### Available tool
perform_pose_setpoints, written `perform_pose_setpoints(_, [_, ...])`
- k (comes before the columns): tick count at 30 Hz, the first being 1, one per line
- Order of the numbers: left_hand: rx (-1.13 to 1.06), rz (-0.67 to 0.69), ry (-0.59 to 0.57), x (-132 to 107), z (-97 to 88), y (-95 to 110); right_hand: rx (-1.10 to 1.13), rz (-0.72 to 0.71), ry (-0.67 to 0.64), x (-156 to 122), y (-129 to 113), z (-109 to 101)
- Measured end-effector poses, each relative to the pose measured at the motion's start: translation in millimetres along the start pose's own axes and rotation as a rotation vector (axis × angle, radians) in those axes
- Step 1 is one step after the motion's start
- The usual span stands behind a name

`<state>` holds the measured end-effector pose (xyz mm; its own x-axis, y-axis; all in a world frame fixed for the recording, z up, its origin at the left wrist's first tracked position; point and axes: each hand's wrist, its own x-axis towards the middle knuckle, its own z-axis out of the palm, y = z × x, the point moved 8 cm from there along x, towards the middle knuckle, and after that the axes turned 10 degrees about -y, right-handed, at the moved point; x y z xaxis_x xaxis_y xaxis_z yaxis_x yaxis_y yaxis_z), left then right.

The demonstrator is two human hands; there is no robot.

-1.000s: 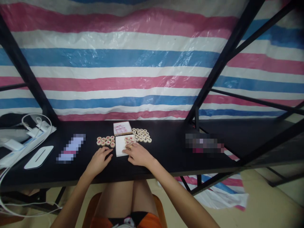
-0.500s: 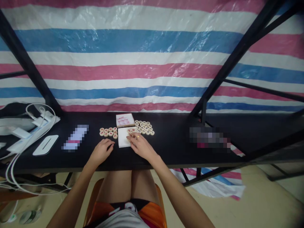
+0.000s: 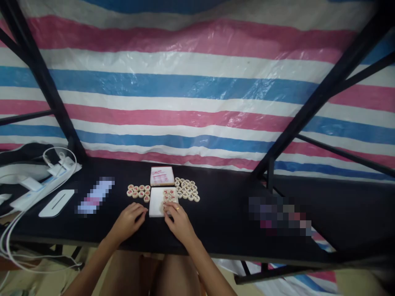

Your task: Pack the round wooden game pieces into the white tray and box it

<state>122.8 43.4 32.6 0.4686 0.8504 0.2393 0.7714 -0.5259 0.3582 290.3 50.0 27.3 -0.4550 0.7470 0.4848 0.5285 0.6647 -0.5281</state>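
The white tray [image 3: 156,205] is lying at the frame's lower centre on the black desk [image 3: 228,230]. Left of it, the left hand [image 3: 129,218] is resting palm down, fingers curling loosely, a small gap showing between thumb and forefinger, holding nothing visible. The right hand [image 3: 179,222] is bending its fingers onto red-marked pieces [image 3: 166,192] in the tray's right half; whether it is gripping one, I cannot tell.

Striped sheeting [image 3: 197,86] hangs behind a black desk [image 3: 228,222]; the floor [image 3: 352,283] below seems pale yellow.
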Motion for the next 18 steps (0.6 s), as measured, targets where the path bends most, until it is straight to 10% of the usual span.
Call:
perform_pose_setpoints(10, [0.073, 0.05, -0.222, 51.9, 22.3, 33.1, -0.087, -0.004, -0.09, 4.7, -6.4, 1.8])
perform_pose_setpoints(18, [0.14, 0.015, -0.507, 75.7, 25.9, 37.8, -0.119, 0.249, 0.16, -2.4, 30.7, -22.3])
